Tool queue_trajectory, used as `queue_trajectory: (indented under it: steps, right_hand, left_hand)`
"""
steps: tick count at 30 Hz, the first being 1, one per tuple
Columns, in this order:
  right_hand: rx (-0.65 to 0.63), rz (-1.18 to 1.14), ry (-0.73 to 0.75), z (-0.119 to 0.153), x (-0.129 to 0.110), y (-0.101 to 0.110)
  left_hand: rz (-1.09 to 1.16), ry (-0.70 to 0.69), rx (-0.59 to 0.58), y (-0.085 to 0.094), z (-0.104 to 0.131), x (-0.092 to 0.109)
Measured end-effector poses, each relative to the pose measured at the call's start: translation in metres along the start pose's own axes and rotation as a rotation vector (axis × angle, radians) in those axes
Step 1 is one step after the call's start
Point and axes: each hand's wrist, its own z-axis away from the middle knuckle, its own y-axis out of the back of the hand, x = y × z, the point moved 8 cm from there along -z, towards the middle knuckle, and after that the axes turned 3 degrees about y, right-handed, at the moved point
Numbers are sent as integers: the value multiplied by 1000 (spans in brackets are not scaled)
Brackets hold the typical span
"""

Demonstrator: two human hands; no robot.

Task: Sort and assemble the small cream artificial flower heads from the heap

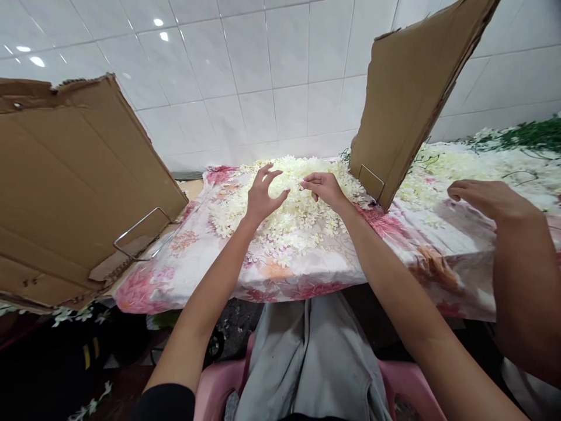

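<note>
A loose heap of small cream-white artificial flowers (289,216) lies on a floral-patterned cloth (175,280) in front of me. Over the left part of the heap is my left hand (263,196), its fingers spread and curved with nothing between them. My right hand (324,188) hovers just to the right, thumb and fingers pinched together. A tiny pale spot shows at its fingertips, too small to name against the white flowers. The two hands face each other, a short gap apart.
Upright cardboard sheets stand at the left (79,187) and right (407,93), braced by metal wire stands. Beyond the right sheet, another person's hand (486,199) is over more white flowers (429,175), with green stems (530,135) behind. A tiled wall (289,58) closes the back.
</note>
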Motion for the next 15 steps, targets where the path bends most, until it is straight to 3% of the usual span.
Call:
queue_trajectory:
  steps: [3,8,15]
  right_hand:
    - [-49,-58,-3,2,-3,-4]
    - [-106,-42,-4,4,-4,-12]
    - [-120,-4,-26,5,0,-17]
  left_hand:
    - [28,-72,-74,-7,5,14]
    - [64,-119,-162,-17,9,20]
    - [123,-39,-110,-20,4,-2]
